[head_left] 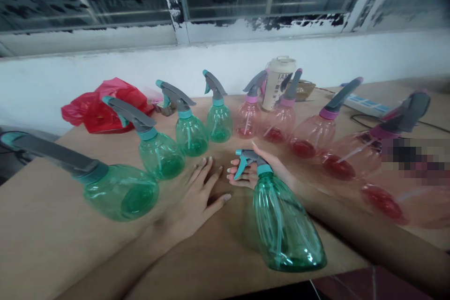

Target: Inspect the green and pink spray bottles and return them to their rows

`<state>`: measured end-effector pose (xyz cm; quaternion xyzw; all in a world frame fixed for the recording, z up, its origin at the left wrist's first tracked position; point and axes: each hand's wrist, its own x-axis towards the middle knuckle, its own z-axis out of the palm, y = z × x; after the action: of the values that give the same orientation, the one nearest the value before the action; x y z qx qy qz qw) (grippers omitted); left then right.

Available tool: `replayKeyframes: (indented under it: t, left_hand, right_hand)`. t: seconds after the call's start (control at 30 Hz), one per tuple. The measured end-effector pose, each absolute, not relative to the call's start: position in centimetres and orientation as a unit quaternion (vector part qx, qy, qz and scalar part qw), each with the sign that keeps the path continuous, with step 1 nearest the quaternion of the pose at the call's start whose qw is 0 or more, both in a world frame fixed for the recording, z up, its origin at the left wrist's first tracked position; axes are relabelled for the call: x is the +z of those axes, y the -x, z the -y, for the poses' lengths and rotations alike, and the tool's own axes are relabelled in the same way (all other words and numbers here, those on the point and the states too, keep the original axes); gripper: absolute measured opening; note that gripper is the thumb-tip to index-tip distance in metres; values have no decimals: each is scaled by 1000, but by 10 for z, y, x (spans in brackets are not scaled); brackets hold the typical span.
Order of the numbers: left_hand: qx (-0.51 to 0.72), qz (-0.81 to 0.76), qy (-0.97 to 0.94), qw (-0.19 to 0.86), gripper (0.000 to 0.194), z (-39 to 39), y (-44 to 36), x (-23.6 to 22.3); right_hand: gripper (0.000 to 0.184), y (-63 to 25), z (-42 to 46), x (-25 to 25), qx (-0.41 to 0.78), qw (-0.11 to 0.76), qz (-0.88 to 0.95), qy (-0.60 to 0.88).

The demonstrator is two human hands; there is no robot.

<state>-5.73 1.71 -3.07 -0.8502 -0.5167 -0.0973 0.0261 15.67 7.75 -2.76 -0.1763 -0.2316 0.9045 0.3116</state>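
Observation:
My right hand is around the neck of a clear green spray bottle, with the fingers behind its teal trigger and the thumb near the grey head. This bottle leans, with its base toward me near the table's front edge. My left hand lies flat on the table, fingers spread, holding nothing. Several green spray bottles stand in an arc to the left; the closest to that hand is a green bottle with a teal collar. To the right curve several pink spray bottles, one of them a pink bottle with a magenta collar.
A crumpled red plastic bag sits at the back left of the wooden table. Behind the bottles stand a white lidded cup and a small brown box. A power strip with a dark cable lies at the back right.

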Motion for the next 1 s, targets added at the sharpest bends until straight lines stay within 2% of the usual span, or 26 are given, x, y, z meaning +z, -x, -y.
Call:
replayKeyframes:
  t: [0.17, 0.43, 1.0]
  left_hand:
    - [-95, 519, 849, 30, 64, -17, 57, -31]
    - [-86, 528, 844, 25, 65, -16, 56, -27]
    - [-84, 528, 845, 16, 63, -16, 55, -24]
  right_hand:
    - [49, -156, -76, -23, 898, 313, 238, 197]
    - [36, -161, -72, -21, 864, 330, 278, 259]
    - [48, -158, -76, -26, 877, 327, 275, 221]
